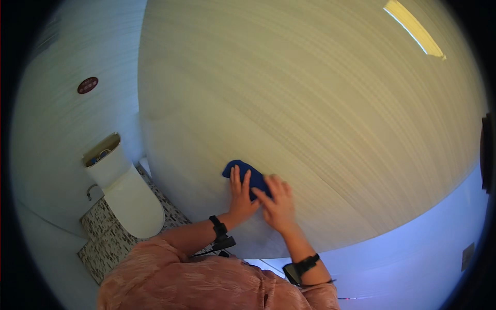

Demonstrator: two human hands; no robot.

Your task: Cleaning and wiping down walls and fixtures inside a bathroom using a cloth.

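Observation:
A blue cloth (257,179) lies against the pale, streaked panel (310,103), low and near its middle. My left hand (242,201) rests on the cloth with its fingers stretched out and spread. At the cloth's right end is my right hand (280,207), fingers bent over the edge and thumb apart on the near side. The cloth sits between that thumb and those fingers. Part of the cloth is hidden under both hands. Dark bands with small devices are strapped round both wrists.
To the left stands a white toilet (135,204) with its lid down and its tank (110,164) uncovered, fittings showing inside. Patterned mosaic tiles (98,219) cover the floor there. A dark red oval sign (88,85) is on the left wall. Bright light (413,26) reflects at the upper right.

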